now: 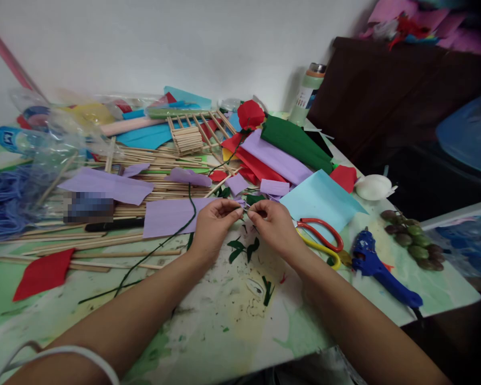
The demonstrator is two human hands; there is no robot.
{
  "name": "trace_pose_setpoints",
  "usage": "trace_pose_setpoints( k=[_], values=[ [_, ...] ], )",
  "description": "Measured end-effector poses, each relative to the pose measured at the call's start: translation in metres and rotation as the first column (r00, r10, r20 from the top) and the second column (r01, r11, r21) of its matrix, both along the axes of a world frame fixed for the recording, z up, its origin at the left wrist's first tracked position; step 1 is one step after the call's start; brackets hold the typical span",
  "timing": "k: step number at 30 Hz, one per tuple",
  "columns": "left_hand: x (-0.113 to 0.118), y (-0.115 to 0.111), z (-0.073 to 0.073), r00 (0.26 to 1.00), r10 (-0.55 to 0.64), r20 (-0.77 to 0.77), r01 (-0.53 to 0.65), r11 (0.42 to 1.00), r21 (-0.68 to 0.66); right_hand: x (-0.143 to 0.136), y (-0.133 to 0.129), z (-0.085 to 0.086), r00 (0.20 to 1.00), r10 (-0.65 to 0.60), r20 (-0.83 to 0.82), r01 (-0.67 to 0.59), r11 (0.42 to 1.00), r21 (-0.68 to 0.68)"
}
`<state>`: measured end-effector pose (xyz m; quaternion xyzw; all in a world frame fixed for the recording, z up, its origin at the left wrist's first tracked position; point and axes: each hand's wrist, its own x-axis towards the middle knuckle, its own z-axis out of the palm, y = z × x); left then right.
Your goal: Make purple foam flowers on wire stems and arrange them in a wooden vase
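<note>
Fingers of the left hand (215,224) and right hand (276,223) are drawn into pinches, tips nearly meeting over the middle of the bench (208,334); between them is a small piece (244,209), purple and dark, its form too small to distinguish. Nearer the front edge lie green leaf shapes (236,250). Beside the left hand, a purple strip (168,218) overlies wooden sticks (132,214); a dark green stem (156,248) curves toward the front edge. Beside the right hand are red-and-yellow scissors handles (323,230) and a light-blue sheet (323,200). Toward the right edge lie a blue glue gun (385,270) and grapes (414,240).
</note>
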<state>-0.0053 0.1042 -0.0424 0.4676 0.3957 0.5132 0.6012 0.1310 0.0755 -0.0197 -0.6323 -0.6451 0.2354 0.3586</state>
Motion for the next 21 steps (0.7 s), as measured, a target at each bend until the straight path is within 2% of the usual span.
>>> trace_pose_setpoints(
  k=[12, 21],
  values=[
    [0.000, 0.000, -0.001, 1.000, -0.003, 0.021, 0.003, 1.000, 0.002, 0.000, -0.001, 0.004, 1.000, 0.001, 0.020, -0.001, 1.000, -0.002],
    [-0.002, 0.006, 0.004, 0.982, 0.027, 0.186, -0.001, 0.990, -0.139, 0.009, -0.003, 0.009, 0.995, -0.089, -0.045, 0.092, 0.993, 0.070]
  ],
)
